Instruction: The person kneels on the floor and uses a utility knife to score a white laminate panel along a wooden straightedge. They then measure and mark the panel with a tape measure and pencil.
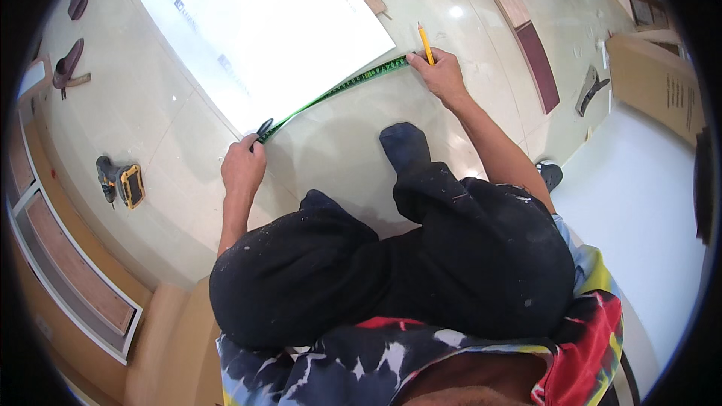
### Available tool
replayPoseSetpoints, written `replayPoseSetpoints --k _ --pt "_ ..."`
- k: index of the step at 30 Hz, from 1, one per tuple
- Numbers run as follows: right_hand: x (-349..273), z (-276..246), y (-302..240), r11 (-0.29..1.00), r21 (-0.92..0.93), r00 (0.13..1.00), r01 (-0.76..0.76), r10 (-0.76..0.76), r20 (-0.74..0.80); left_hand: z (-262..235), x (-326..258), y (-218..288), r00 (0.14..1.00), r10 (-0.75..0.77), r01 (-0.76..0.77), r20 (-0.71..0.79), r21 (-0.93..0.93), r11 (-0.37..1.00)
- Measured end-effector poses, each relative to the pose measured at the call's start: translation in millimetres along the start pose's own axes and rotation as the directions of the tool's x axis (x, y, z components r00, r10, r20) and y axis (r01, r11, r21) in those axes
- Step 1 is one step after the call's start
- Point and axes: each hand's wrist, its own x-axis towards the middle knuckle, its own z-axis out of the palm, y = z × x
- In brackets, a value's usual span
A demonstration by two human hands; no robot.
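A green tape measure [331, 93] stretches along the near edge of a large white board [278, 22] lying on the floor. My left hand [244, 165] is closed on one end of the tape at the board's near left corner, where a dark loop sticks up beside the fingers. Past the board's near right corner, my right hand [442, 75] pinches the other part of the tape. A yellow pencil [426, 43] points up from between the same hand's fingers. Which end has the case is hard to make out.
A yellow-and-black cordless drill [120, 182] lies left, beyond it dark red shoes [68, 65]. At right are a wood strip with a maroon end [538, 68], a black-handled tool [592, 92], a cardboard box [654, 83] and a white panel [632, 180]. A framed drawer unit [71, 271] stands lower left.
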Motion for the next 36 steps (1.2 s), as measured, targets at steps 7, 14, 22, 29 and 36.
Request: replayPoseSetpoints --k 7,14,22,29,36 --pt "42.1 13.4 -28.1 0.999 0.026 0.996 0.048 -0.046 -0.078 -33.3 19.2 17.8 0.996 -0.044 0.041 0.080 0.043 0.998" --pt "64.9 33.5 -41.3 0.996 -0.087 0.999 -0.029 0.025 -0.047 -33.7 33.7 12.2 0.994 -0.074 0.068 0.079 0.078 0.995" --pt "59.3 38.5 -43.8 0.994 -0.104 1.000 -0.030 0.031 0.005 -37.4 46.7 4.6 0.971 -0.116 0.068 0.210 0.225 0.972" --pt "61.4 38.9 -43.5 0.994 -0.111 1.000 -0.003 0.004 0.013 -44.2 59.4 15.2 0.951 -0.174 0.088 0.254 0.315 0.945" --pt "58.0 35.5 -47.6 0.985 -0.172 0.999 -0.007 0.013 0.030 -51.1 57.2 24.3 0.939 -0.201 0.124 0.278 0.273 0.954"
